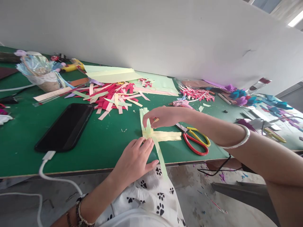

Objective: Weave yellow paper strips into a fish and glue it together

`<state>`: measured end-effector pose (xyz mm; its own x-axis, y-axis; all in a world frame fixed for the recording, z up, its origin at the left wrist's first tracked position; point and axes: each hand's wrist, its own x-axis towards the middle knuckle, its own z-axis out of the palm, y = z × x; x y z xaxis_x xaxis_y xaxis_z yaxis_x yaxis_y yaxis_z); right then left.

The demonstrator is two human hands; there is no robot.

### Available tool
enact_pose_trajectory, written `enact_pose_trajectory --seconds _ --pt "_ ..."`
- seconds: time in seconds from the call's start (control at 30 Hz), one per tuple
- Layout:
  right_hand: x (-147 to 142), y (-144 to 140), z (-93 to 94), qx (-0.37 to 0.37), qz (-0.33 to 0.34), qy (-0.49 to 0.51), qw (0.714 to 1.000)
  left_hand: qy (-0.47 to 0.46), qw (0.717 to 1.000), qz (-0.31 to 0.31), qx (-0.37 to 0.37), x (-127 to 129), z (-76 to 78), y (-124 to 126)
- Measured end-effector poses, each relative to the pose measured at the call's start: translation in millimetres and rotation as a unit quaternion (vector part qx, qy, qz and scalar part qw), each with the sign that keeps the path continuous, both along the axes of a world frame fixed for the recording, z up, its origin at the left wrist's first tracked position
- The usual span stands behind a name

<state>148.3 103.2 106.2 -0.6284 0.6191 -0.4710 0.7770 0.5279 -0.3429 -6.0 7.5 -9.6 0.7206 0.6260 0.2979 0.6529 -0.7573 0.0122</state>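
Observation:
Near the table's front edge lie pale green and cream paper strips, laid crosswise over one another. The cream paper strips (168,136) point right, and the green strips (143,113) point away from me. My left hand (136,157) lies flat, its fingertips pressing on the crossing and its thumb held apart. Above the crossing, my right hand (163,116) bends its fingers down and pinches a pale green paper strip (148,127); its fingertips partly cover it. Another green strip end (160,154) hangs over the edge onto my lap. Scissors (195,140) with red and yellow handles lie beneath my right forearm.
A black phone (65,127) with a white cable (49,155) lies to the left. Behind are a pile of red, pink and cream strips (113,97), pale sheets (111,74), a yellow glue gun (72,66) and a decorated pot (46,82). Woven red-and-white pieces (196,93) lie at the back right.

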Motion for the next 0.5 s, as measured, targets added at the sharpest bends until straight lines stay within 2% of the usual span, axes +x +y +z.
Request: enact_pose_trajectory --seconds 0.1,0.2,0.33,0.5 --pt "4.4 0.4 0.5 -0.036 0.064 0.027 0.997 -0.001 1.000 0.003 -0.010 0.5 1.3 0.3" --pt "6.9 -0.8 2.3 -0.041 0.092 0.039 0.994 -0.015 0.999 0.011 -0.030 0.6 3.0 0.0" --pt "7.0 -4.2 3.5 -0.010 0.082 0.042 0.996 -0.036 0.999 0.020 -0.032 0.3 4.6 -0.9" --pt "4.4 -9.0 3.3 0.016 0.062 0.017 0.998 -0.011 1.000 0.014 -0.003 0.3 2.9 -0.9"
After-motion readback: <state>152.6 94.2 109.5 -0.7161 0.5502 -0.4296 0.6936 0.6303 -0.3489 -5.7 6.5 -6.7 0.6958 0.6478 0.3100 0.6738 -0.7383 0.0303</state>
